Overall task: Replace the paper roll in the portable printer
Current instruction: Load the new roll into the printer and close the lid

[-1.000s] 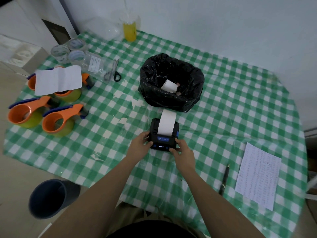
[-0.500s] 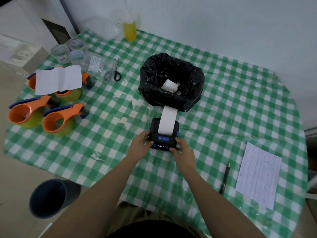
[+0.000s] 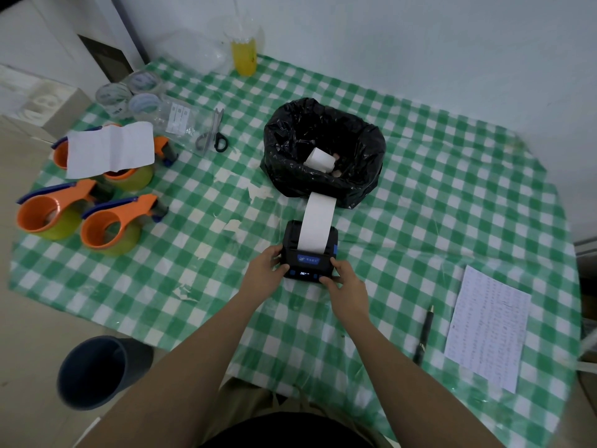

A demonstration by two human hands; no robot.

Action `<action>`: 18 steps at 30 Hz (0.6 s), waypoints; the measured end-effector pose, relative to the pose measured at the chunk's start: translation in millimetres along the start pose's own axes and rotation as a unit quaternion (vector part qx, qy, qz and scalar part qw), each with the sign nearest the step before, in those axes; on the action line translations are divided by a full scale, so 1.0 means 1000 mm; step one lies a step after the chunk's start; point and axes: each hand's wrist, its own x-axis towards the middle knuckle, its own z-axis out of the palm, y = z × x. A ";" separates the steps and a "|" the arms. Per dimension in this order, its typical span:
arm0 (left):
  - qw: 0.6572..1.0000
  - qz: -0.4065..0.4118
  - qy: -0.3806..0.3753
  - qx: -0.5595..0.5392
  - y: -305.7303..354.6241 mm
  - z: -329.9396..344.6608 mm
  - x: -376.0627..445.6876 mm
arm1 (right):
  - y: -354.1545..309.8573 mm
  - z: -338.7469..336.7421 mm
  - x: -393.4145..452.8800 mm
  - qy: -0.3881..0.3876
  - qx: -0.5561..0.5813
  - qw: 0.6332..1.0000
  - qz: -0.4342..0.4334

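Observation:
A small black portable printer (image 3: 308,260) with blue buttons and a lit display sits on the green checked tablecloth (image 3: 420,221). A white paper strip (image 3: 317,221) runs out of its top slot, away from me, as far as the black bag. My left hand (image 3: 265,273) grips the printer's left side. My right hand (image 3: 346,283) holds its right front corner, thumb on the front panel. A white paper roll (image 3: 319,159) lies inside the black bin bag (image 3: 323,153) just behind the printer.
Three orange tape dispensers (image 3: 109,226) stand at the left, one under a white sheet (image 3: 109,148). Scissors (image 3: 213,134), clear tape rolls and a yellow bottle (image 3: 244,56) are at the back. A pen (image 3: 424,334) and printed page (image 3: 489,326) lie right. A dark bucket (image 3: 97,371) stands on the floor.
The paper strip has grown longer, feeding out of the printer toward the black bag. Both hands stay on the printer.

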 end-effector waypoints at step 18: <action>1.000 -0.010 -0.005 0.020 0.005 -0.001 -0.002 | -0.001 -0.002 0.003 -0.002 0.000 1.000 0.006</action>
